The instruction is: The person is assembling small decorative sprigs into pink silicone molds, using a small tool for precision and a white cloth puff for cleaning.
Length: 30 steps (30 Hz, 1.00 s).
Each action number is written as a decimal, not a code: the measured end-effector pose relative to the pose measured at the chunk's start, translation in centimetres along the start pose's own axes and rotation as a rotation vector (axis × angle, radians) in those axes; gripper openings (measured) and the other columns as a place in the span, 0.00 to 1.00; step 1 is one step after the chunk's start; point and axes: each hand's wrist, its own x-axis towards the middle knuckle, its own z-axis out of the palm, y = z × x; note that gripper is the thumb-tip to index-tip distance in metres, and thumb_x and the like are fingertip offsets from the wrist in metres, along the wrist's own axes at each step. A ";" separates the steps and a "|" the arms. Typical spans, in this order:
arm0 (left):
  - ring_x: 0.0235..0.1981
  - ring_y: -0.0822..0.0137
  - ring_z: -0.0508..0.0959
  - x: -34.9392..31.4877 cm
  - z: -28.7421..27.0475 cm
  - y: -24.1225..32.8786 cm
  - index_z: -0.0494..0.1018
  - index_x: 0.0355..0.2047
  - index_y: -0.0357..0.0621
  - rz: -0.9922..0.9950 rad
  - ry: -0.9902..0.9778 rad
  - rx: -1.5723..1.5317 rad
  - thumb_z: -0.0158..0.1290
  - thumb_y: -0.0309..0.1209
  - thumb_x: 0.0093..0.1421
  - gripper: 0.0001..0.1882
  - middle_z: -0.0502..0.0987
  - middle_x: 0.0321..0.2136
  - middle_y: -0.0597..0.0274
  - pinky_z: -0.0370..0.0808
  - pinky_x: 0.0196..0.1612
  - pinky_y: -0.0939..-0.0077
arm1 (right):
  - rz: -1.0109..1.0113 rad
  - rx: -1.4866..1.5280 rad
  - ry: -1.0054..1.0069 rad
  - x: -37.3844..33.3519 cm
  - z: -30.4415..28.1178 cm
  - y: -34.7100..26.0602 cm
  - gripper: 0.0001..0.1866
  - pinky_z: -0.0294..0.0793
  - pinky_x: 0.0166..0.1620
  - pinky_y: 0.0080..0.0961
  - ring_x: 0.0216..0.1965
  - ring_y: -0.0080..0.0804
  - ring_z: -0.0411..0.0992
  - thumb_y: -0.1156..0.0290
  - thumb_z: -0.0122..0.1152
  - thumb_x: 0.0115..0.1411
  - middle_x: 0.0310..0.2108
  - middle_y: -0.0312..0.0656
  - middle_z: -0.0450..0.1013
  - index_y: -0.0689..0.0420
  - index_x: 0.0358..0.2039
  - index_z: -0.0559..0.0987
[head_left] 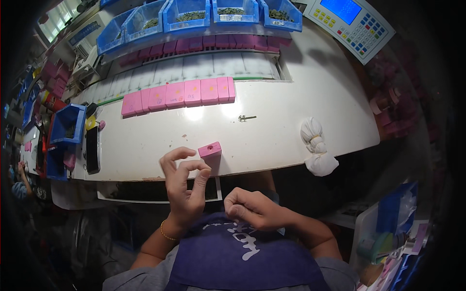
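My left hand, a yellow beaded bracelet on its wrist, is raised at the table's near edge. Its thumb and index finger meet in a pinch, the other fingers curled; I cannot make out anything between the tips. Just beyond these fingers a small pink block with a dark hole in its upper face stands on the white table. In front of my apron, off the table, my right hand is closed in a loose fist whose inside is hidden. Several small greenish pieces lie farther back on the tabletop.
A row of pink blocks stands across the table. Behind it are blue bins with small dark green pieces. A tied white cloth bundle rests at the right edge, below a keypad panel. A phone lies left.
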 end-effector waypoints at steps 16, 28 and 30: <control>0.28 0.77 0.69 1.1 -0.1 0.2 0.78 0.39 0.39 -0.051 -0.345 -0.265 0.63 0.21 0.54 0.11 0.72 0.42 0.61 0.70 0.33 0.82 | -0.091 -0.178 0.339 1.5 -1.8 -0.6 0.06 0.67 0.37 0.19 0.30 0.20 0.64 0.71 0.50 0.70 0.29 0.36 0.68 0.60 0.38 0.71; 0.26 0.82 0.67 0.7 -1.3 1.0 0.76 0.38 0.36 -0.163 -0.299 -0.474 0.64 0.21 0.53 0.12 0.69 0.41 0.63 0.66 0.30 0.88 | 0.017 -0.103 -0.001 0.3 -1.2 -0.6 0.15 0.73 0.38 0.21 0.30 0.25 0.75 0.79 0.52 0.64 0.30 0.41 0.78 0.58 0.51 0.78; 0.23 0.82 0.64 2.0 -1.9 0.6 0.77 0.45 0.40 -0.087 -0.519 -0.344 0.70 0.22 0.44 0.26 0.69 0.43 0.61 0.64 0.27 0.88 | -0.153 -0.180 0.038 -0.1 -1.4 -0.7 0.20 0.74 0.35 0.23 0.29 0.24 0.77 0.83 0.57 0.58 0.28 0.41 0.80 0.53 0.51 0.81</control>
